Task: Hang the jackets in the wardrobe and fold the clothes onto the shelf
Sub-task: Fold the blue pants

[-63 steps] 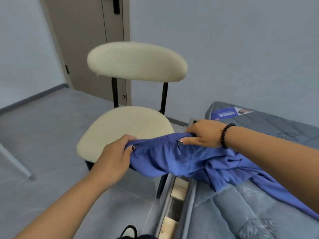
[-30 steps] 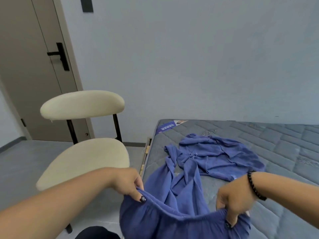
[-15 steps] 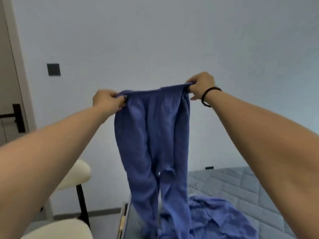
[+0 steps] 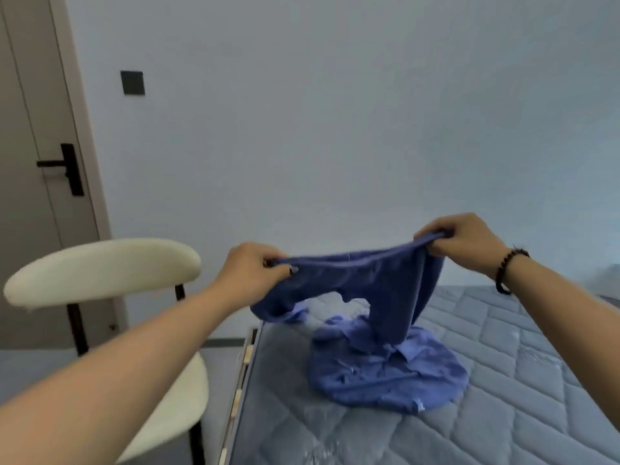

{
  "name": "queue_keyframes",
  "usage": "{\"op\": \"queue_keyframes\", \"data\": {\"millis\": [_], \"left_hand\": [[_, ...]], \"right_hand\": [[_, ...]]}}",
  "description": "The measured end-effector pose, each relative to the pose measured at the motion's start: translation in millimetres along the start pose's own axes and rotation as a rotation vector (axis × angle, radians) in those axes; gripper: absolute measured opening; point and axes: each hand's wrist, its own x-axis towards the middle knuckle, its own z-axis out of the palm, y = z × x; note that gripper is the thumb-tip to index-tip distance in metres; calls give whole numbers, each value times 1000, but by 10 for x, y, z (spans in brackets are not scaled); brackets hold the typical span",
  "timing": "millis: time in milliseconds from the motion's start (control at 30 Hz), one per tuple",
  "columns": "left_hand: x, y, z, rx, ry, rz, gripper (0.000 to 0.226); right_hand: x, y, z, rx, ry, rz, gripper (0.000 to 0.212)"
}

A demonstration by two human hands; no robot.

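Observation:
I hold a pair of blue trousers (image 4: pixel 375 283) by the waistband, stretched between both hands above the mattress. My left hand (image 4: pixel 250 270) pinches the left end of the waistband. My right hand (image 4: pixel 459 241), with a dark bead bracelet on the wrist, pinches the right end. The legs hang down and touch the mattress (image 4: pixel 503 380). A second blue garment (image 4: pixel 385 370) lies crumpled on the mattress under the trousers.
A cream chair (image 4: pixel 100 273) with black legs stands left of the bed, close to my left arm. Behind it is a beige door (image 4: pixel 37 129) with a black handle. A plain wall runs behind the bed.
My hands have come down from head height with the trousers, and the legs now reach the mattress. The view has tilted down toward the bed.

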Motion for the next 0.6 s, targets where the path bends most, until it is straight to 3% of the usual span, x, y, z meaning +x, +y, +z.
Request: {"op": "queue_keyframes", "data": {"millis": [233,333,400,500,600], "left_hand": [[-1356,-535,618,-36,-421,-142,18],[-1658,-728,695,-158,-659,-241,12],[-1752,-842,724,-172,-778,-284,7],[-1765,-981,759,-107,-856,-307,4],[-1625,-1153,699,9,-807,-324,14]], "right_hand": [[-1417,753,693,54,-633,189,21],[-1796,863,967,30,-953,267,4],[-1904,823,1121,-47,-1106,244,6],[-1851,675,1352,-209,-1239,202,15],[-1581,537,1591,-386,-1209,127,24]]}}
